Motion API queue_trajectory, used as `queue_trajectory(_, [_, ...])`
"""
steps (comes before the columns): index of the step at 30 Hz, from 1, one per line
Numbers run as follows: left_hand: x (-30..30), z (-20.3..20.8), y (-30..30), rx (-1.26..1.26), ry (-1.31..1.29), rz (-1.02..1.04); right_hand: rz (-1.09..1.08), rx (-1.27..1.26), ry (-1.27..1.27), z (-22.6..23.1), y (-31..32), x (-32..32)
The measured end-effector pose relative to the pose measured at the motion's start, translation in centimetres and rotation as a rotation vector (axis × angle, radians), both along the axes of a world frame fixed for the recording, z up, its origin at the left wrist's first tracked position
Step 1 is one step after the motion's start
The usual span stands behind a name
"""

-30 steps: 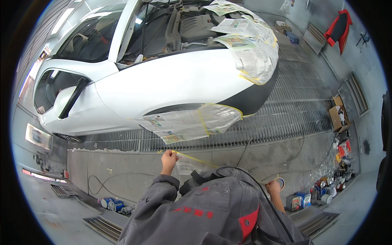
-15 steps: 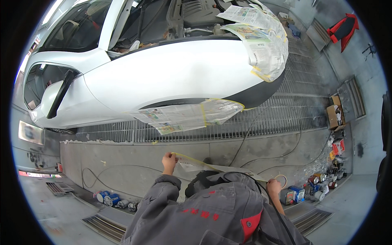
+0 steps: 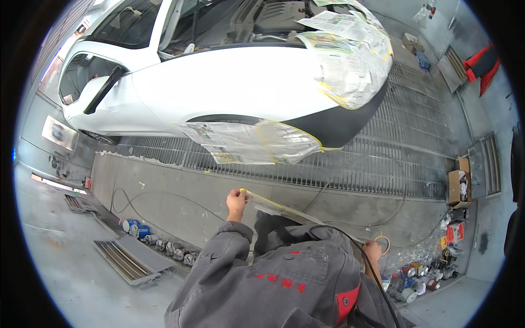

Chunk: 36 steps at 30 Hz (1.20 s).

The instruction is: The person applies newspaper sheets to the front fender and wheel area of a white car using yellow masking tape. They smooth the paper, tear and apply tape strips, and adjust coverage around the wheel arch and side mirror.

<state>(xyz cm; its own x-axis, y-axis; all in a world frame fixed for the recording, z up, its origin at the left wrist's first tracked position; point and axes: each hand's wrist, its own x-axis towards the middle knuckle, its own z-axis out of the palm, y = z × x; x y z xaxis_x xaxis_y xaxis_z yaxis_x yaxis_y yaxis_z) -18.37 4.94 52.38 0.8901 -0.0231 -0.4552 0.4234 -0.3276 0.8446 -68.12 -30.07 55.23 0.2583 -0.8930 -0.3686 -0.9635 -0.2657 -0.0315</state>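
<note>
My left hand (image 3: 236, 201) is raised in front of me and pinches one end of a long strip of masking paper edged with yellow tape (image 3: 279, 206). The strip runs down to the right toward my right hand (image 3: 373, 252), which grips the other end beside a roll of yellow tape (image 3: 382, 243). Ahead stands a white car (image 3: 229, 82), its front wheel covered with newspaper (image 3: 246, 143) and its front end wrapped in more newspaper (image 3: 350, 60). Both my sleeves are grey.
A metal floor grate (image 3: 394, 158) runs beneath the car. Spray cans and small tins (image 3: 421, 273) crowd the floor at the right, beside an open cardboard box (image 3: 457, 187). More cans (image 3: 143, 235) and loose grate panels (image 3: 123, 259) lie at the left. A black hose (image 3: 372, 273) crosses my chest.
The view has tilted and come nearer to the car's side. My hands still stretch the taped strip between them, the left a little higher than before.
</note>
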Motion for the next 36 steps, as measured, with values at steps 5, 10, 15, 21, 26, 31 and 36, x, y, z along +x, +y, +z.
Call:
queue_trajectory(5, [-6.8, 1.8, -3.1, -0.062, -0.028, 0.036, 0.081, 0.004, 0.009, 1.8, -6.0, -4.9])
queue_trajectory(10, [-7.4, 3.1, -4.7, -0.052, -0.066, 0.04, 0.102, -0.035, -0.068, 1.2, -9.5, -5.9])
queue_trajectory(15, [-5.4, 3.8, -4.6, -0.01, -0.095, 0.046, 0.059, 0.017, -0.076, 0.5, -8.6, -3.1])
queue_trajectory(21, [-0.7, 4.2, -3.0, 0.012, -0.153, 0.036, 0.02, 0.087, -0.12, -1.7, -6.2, 0.3])
queue_trajectory(26, [2.5, 4.2, -0.8, 0.05, -0.207, 0.043, 0.011, 0.129, -0.16, -2.0, -3.6, 4.4])
queue_trajectory(31, [3.9, 3.3, 0.6, 0.088, -0.157, -0.021, 0.022, 0.289, -0.145, -4.7, -1.9, 5.4])
queue_trajectory(36, [3.5, 0.1, 3.3, 0.166, -0.144, -0.012, -0.006, 0.331, -0.076, -3.7, -0.2, 8.1])
